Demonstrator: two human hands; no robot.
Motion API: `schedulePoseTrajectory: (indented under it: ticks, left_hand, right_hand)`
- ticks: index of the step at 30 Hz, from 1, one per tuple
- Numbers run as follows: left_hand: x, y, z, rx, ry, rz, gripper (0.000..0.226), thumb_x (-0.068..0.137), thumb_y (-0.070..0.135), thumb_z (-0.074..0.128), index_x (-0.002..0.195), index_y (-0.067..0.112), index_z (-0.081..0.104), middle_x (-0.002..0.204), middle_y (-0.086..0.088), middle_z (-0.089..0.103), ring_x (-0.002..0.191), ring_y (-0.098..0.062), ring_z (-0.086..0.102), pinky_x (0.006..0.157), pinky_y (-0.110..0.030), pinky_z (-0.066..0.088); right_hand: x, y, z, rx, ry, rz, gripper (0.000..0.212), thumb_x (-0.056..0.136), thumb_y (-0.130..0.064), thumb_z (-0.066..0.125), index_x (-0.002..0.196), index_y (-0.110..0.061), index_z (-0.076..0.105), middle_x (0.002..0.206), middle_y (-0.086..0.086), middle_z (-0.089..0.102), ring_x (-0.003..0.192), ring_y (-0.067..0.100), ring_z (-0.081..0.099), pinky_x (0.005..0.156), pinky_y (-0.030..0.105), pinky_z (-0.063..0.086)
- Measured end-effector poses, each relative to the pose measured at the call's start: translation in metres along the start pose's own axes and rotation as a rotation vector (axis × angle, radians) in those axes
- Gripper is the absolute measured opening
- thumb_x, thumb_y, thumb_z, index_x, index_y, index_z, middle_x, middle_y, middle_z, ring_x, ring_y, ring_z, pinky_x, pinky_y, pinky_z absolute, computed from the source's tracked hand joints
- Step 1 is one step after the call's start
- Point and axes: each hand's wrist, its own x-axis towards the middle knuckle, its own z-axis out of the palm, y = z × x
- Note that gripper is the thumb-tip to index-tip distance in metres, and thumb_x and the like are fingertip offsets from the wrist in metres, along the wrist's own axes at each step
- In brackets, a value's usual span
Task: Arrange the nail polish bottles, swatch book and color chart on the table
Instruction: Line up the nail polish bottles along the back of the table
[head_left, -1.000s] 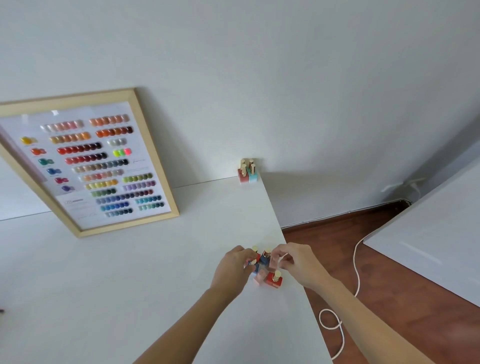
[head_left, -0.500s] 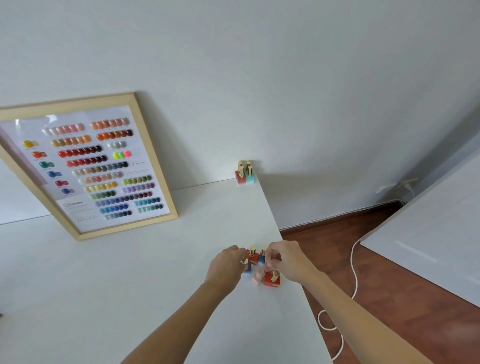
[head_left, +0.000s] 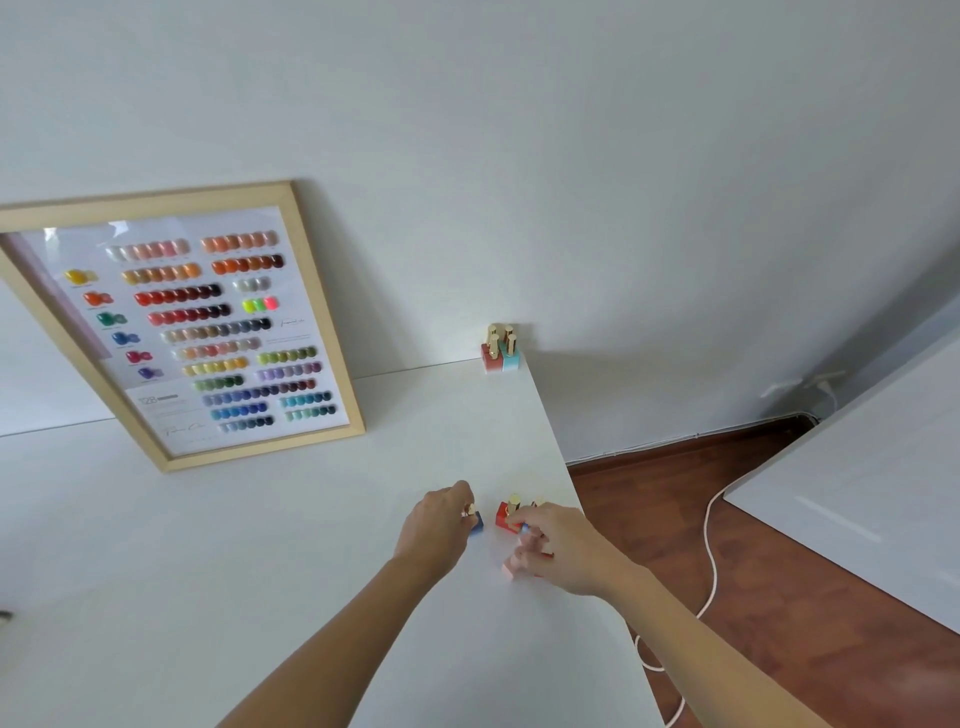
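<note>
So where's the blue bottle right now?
In the head view, the blue bottle sits near the table's right edge, under the left hand's fingertips, just left of the red bottle.

- The bench (head_left: 260, 571) lies bare left of and in front of the left hand (head_left: 436, 530); wide passage there
- The framed color chart (head_left: 197, 332) leans on the wall at the far left; it blocks that back edge
- Four bottles (head_left: 501, 351) crowd the far right corner
- Between chart and corner bottles the bench is open
- Red bottle (head_left: 505, 514) and pink bottle (head_left: 511, 567) hem in the right hand (head_left: 561, 551) near the right edge
</note>
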Motion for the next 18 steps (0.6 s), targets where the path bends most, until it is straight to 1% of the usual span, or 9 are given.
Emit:
schedulePoseTrajectory:
  ticks: [2, 4, 6, 8, 11, 14, 16, 18]
  left_hand:
    - [0.005, 0.003, -0.003, -0.020, 0.003, -0.004, 0.011, 0.093, 0.017, 0.050, 0.101, 0.010, 0.054, 0.099, -0.009, 0.066, 0.085, -0.031, 0.061, 0.073, -0.040, 0.053]
    - [0.011, 0.006, -0.006, -0.032, -0.004, -0.011, 0.012, 0.093, 0.016, 0.049, 0.102, 0.010, 0.053, 0.100, -0.010, 0.065, 0.084, -0.030, 0.061, 0.070, -0.039, 0.052]
    - [0.015, 0.009, -0.009, -0.044, -0.016, -0.013, 0.013, 0.093, 0.016, 0.049, 0.104, 0.010, 0.053, 0.102, -0.010, 0.064, 0.086, -0.031, 0.060, 0.070, -0.038, 0.051]
    - [0.019, 0.011, -0.010, -0.047, -0.023, -0.007, 0.013, 0.092, 0.016, 0.050, 0.104, 0.010, 0.053, 0.102, -0.009, 0.064, 0.087, -0.031, 0.061, 0.072, -0.039, 0.052]
    - [0.022, 0.009, -0.009, -0.052, -0.033, -0.004, 0.012, 0.092, 0.017, 0.051, 0.103, 0.011, 0.053, 0.100, -0.009, 0.064, 0.085, -0.031, 0.061, 0.073, -0.041, 0.053]
    - [0.023, 0.007, -0.009, -0.046, -0.040, 0.006, 0.011, 0.092, 0.019, 0.052, 0.101, 0.012, 0.051, 0.099, -0.009, 0.064, 0.084, -0.031, 0.062, 0.071, -0.040, 0.053]
    - [0.026, 0.006, -0.009, -0.038, -0.036, 0.012, 0.011, 0.093, 0.019, 0.052, 0.100, 0.011, 0.051, 0.099, -0.010, 0.064, 0.083, -0.031, 0.062, 0.071, -0.040, 0.053]
    - [0.029, 0.007, -0.010, -0.030, -0.034, 0.023, 0.010, 0.093, 0.018, 0.051, 0.100, 0.011, 0.050, 0.099, -0.011, 0.064, 0.083, -0.031, 0.061, 0.072, -0.041, 0.054]
  right_hand:
    - [-0.002, -0.003, 0.004, -0.042, -0.027, -0.010, 0.036, 0.084, -0.025, 0.059, 0.121, -0.026, 0.057, 0.103, 0.004, 0.060, 0.092, 0.019, 0.059, 0.087, 0.030, 0.049]
    - [-0.002, -0.004, 0.009, -0.084, -0.009, -0.013, 0.033, 0.087, -0.021, 0.058, 0.119, -0.024, 0.060, 0.110, 0.003, 0.057, 0.094, 0.019, 0.060, 0.091, 0.031, 0.049]
    - [0.000, -0.004, 0.012, -0.111, 0.002, -0.020, 0.029, 0.089, -0.016, 0.057, 0.117, -0.019, 0.063, 0.115, 0.002, 0.056, 0.094, 0.019, 0.061, 0.091, 0.032, 0.050]
    - [0.001, -0.004, 0.012, -0.140, -0.017, -0.031, 0.027, 0.089, -0.016, 0.057, 0.114, -0.017, 0.065, 0.116, 0.003, 0.056, 0.096, 0.020, 0.062, 0.090, 0.033, 0.050]
    - [0.001, -0.005, 0.010, -0.209, -0.072, -0.070, 0.022, 0.089, -0.017, 0.056, 0.107, -0.017, 0.068, 0.113, 0.004, 0.055, 0.093, 0.022, 0.060, 0.086, 0.035, 0.050]
    - [0.003, -0.006, 0.011, -0.278, -0.107, -0.124, 0.020, 0.091, -0.016, 0.052, 0.104, -0.014, 0.067, 0.109, 0.005, 0.056, 0.092, 0.020, 0.058, 0.079, 0.029, 0.047]
    - [0.005, -0.008, 0.014, -0.340, -0.139, -0.165, 0.019, 0.091, -0.010, 0.050, 0.103, -0.012, 0.065, 0.107, 0.007, 0.057, 0.091, 0.022, 0.057, 0.074, 0.028, 0.044]
    - [0.007, -0.009, 0.018, -0.397, -0.160, -0.197, 0.022, 0.088, -0.001, 0.051, 0.104, -0.010, 0.062, 0.106, 0.010, 0.057, 0.090, 0.027, 0.058, 0.073, 0.029, 0.044]
